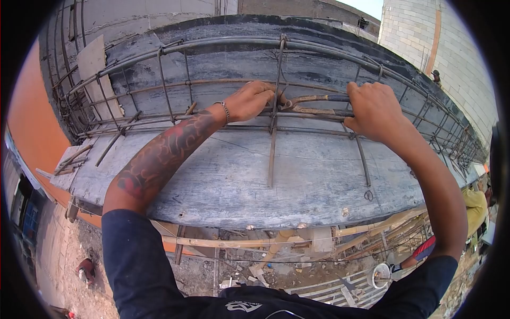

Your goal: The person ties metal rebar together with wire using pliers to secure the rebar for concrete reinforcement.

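Note:
My right hand (374, 110) is closed around the two handles of a pair of pincers (313, 104), whose jaws point left toward an upright bar (277, 80) of the rebar cage. My left hand (252, 101) is at that same bar, just left of the jaws, its fingers bent together at the crossing; whatever they pinch is too small to make out. A thin wire loop hangs near the bar above the jaws. The cage's long top bar (223, 41) runs above both hands.
Under the cage lies a grey formwork board (228, 175), with a dark panel (228, 64) behind it. Rubble and bamboo poles are far below the board's front edge. A white bucket (380, 275) stands lower right, near a person in yellow (476, 207). Another person (86, 270) is lower left.

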`<state>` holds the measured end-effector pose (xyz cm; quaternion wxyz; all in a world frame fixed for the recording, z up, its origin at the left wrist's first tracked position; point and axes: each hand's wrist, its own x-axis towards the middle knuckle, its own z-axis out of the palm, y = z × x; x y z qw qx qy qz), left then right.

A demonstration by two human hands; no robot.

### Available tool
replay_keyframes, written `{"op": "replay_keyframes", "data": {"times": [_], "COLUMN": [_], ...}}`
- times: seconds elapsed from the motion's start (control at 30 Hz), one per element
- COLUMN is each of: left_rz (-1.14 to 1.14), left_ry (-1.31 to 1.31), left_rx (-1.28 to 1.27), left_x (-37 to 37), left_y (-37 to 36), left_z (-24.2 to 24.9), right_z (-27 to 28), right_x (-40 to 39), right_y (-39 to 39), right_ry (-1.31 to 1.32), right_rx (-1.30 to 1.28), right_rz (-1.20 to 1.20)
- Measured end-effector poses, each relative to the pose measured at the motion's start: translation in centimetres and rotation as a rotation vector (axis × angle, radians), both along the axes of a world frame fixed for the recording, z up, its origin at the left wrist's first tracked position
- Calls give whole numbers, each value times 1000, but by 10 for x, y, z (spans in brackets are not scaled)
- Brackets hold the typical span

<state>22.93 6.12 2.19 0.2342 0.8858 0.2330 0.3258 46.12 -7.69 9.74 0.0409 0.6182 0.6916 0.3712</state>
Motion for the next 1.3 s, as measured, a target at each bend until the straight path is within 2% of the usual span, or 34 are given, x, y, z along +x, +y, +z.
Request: {"op": "replay_keyframes", "data": {"times": [0.07,0.1,0.17,0.2,0.27,0.33,0.37,0.4,0.47,0.53,0.63,0.7,0.77,0.83,0.87,0.93,0.97,1.03,1.1,1.13,1.2,1.3], "left_rz": [0,15,27,105,180,480,476,491,504,590,562,520,469,498,498,299,300,439,424,408,446,469], "left_ry": [24,5,-16,9,29,240,234,341,455,632,705,740,783,929,929,784,785,867,867,861,836,798], "left_rx": [-15,2,18,29,43,-13,-18,-119,-213,-124,23,113,197,54,59,315,318,181,184,187,183,141], "left_x": [-1,-1,-2,-2,-2,1,4,6,12,20,25,25,26,28,25,16,18,24,24,23,25,24], "left_y": [1,-1,-2,-3,-3,-2,-1,1,6,16,26,27,22,16,24,41,45,33,30,29,30,34], "left_z": [0,-1,0,0,3,5,7,10,16,15,10,12,15,25,19,6,5,12,14,14,13,10], "right_z": [17,26,40,39,37,31,21,14,8,5,4,2,-4,-5,-3,3,10,17,19,20,25,32], "right_x": [5,2,-7,-5,-3,0,4,4,1,1,1,0,0,3,6,6,2,2,5,4,0,-5], "right_y": [6,5,3,5,4,1,0,-3,-5,-4,-1,-5,-7,-4,-1,0,-4,-3,4,7,13,20], "right_ry": [23,23,574,701,621,530,378,224,135,45,-14,-151,-118,-90,-54,-16,48,110,313,317,586,416], "right_rx": [-263,-263,-644,-662,-659,-654,-501,-347,-277,-210,-201,-192,-222,-242,-243,-240,-306,-372,-432,-435,-689,-699], "right_rz": [29,29,-165,-190,-142,-100,13,128,91,52,46,61,34,5,28,50,52,58,25,30,-294,-257]}}
